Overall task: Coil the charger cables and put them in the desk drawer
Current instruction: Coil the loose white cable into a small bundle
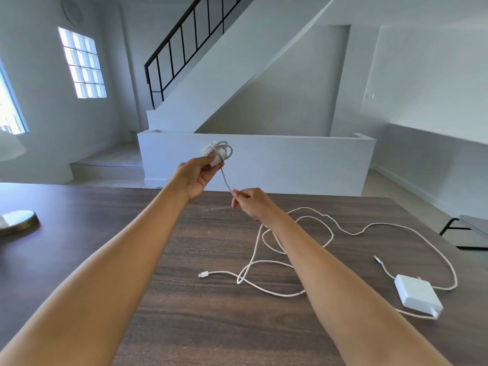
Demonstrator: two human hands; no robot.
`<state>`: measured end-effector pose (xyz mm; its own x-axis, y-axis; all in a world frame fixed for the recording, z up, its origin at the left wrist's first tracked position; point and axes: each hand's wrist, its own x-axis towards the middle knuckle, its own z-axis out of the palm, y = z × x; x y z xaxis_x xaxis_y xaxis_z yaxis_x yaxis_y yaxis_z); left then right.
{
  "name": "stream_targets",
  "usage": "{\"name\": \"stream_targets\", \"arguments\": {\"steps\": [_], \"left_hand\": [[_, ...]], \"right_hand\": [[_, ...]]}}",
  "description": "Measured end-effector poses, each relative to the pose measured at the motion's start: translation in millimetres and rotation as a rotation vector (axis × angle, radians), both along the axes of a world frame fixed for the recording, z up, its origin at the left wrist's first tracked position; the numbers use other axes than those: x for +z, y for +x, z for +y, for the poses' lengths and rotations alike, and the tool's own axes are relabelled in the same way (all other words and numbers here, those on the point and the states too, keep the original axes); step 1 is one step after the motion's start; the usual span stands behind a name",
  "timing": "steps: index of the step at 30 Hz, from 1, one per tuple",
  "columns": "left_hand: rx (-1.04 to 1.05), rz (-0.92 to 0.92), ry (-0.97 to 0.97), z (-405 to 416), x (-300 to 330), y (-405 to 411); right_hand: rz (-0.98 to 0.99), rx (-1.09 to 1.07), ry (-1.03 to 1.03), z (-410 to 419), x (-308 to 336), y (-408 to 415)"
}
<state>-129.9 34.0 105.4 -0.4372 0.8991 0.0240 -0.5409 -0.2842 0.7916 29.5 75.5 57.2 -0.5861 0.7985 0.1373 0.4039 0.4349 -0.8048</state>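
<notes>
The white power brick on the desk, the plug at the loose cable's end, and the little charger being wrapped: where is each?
white power brick [417,293], head view, middle of its top face.
cable plug [203,274], head view, the white connector tip.
small charger [215,154], head view, its cable-wrapped body.

Lamp base [15,221] cut off left.

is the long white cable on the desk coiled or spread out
Spread out: the long white cable lies in loose loops across the desk.
</notes>
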Motion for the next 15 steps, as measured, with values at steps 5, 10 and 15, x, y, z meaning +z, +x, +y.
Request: {"name": "stream_targets", "arguments": {"steps": [5, 10, 15], "left_hand": [[0.303, 0.505, -0.195, 15, -6, -4], [0.535, 1.237, -0.337, 16, -13, -5], [0.515, 1.586, -0.275, 24, -30, -19]], "right_hand": [[-0.119, 0.07, 0.056, -15, 16, 4], [-0.156, 0.059, 0.151, -17, 34, 12], [-0.188, 0.059, 0.142, -18, 52, 26]]}}
